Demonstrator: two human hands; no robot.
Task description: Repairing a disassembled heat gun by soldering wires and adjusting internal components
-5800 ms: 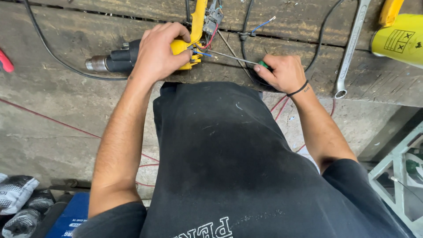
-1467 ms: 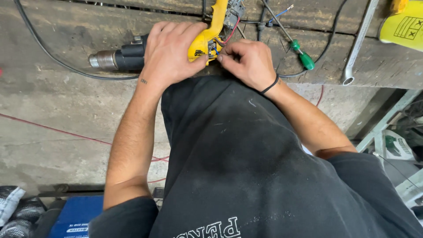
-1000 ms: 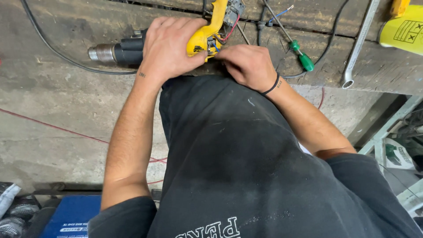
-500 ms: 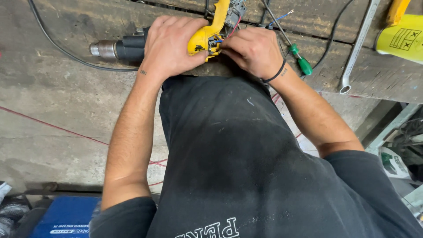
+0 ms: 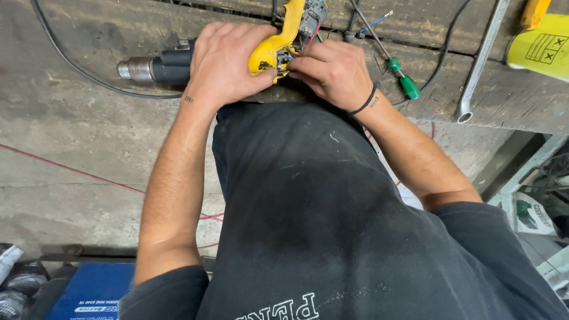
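Drill (image 5: 178, 64) under left hand (image 5: 228, 65), beside right hand (image 5: 332, 74)

The drill (image 5: 195, 62), yellow and black with a metal chuck, lies on its side on the wooden bench (image 5: 71, 35), chuck pointing left, its yellow handle opened so that red and blue wires (image 5: 313, 37) show.
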